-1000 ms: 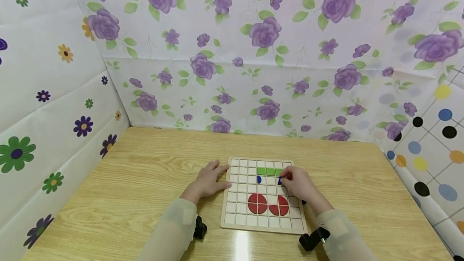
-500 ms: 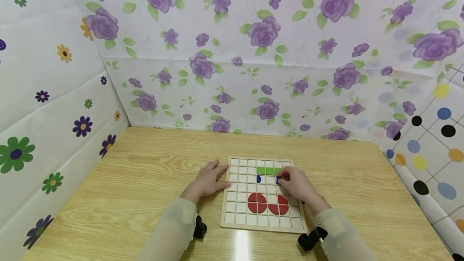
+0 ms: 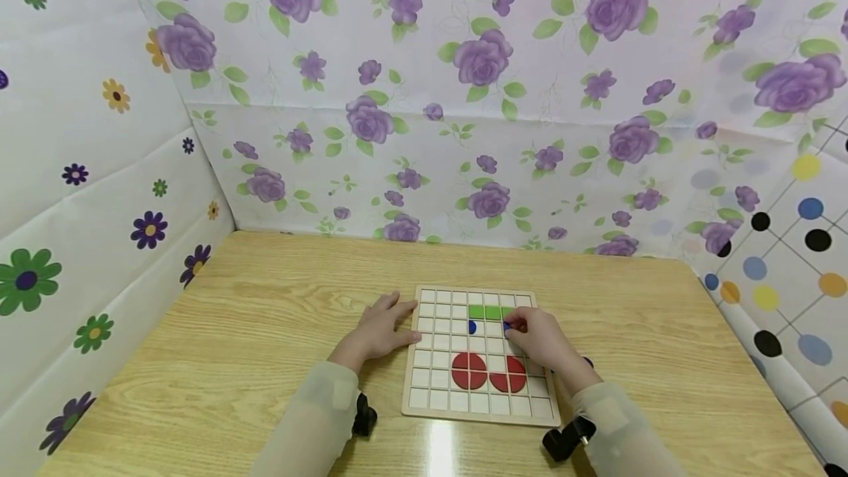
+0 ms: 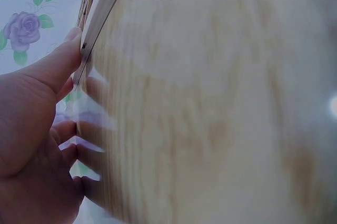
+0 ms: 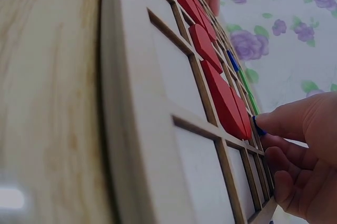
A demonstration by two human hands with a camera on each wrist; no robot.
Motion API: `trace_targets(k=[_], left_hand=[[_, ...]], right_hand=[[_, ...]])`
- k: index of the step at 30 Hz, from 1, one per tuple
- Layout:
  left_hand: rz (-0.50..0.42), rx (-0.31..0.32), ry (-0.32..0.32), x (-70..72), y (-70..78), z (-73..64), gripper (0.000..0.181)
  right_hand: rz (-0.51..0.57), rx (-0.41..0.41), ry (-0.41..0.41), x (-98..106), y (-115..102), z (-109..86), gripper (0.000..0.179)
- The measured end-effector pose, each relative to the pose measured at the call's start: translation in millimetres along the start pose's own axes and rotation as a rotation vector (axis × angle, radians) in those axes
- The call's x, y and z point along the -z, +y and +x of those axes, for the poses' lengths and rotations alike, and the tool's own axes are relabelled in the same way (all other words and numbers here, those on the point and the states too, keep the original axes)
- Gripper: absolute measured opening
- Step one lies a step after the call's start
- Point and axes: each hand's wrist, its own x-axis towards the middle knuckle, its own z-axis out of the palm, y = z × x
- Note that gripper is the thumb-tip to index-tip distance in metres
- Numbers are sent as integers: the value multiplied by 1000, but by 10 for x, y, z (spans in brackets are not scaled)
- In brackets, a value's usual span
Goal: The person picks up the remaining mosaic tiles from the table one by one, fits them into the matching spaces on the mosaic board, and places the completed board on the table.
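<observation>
A square wooden grid board (image 3: 408,381) lies on the table, with red, green and blue pieces in its cells. My right hand (image 3: 546,337) pinches a small blue piece (image 5: 258,125) between thumb and fingers, right at a cell under the right part of the green row. Most of that piece is hidden by the fingers in the head view. My left hand (image 3: 379,330) lies with fingers spread at the board's left edge, its thumb (image 4: 71,50) touching the frame. Another blue half-round piece (image 3: 472,327) sits under the green row's left end.
Green pieces (image 3: 485,312) form a row near the board's top. Below, red quarter pieces make a full disc (image 3: 469,372) and a three-quarter disc (image 3: 509,381). A dark blue item (image 3: 588,362) shows beside my right wrist. Flowered cloth walls (image 3: 424,168) stand behind the wooden table (image 3: 298,278).
The right hand has shifted slightly left with the blue piece, which now shows less between the fingers. The left hand and board stay put.
</observation>
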Motion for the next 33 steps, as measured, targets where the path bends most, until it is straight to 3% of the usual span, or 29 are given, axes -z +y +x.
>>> trace_targets(k=[33], left_hand=[[7, 8, -3, 15, 20, -4, 65]], right_hand=[[85, -39, 15, 14, 73, -59, 22]])
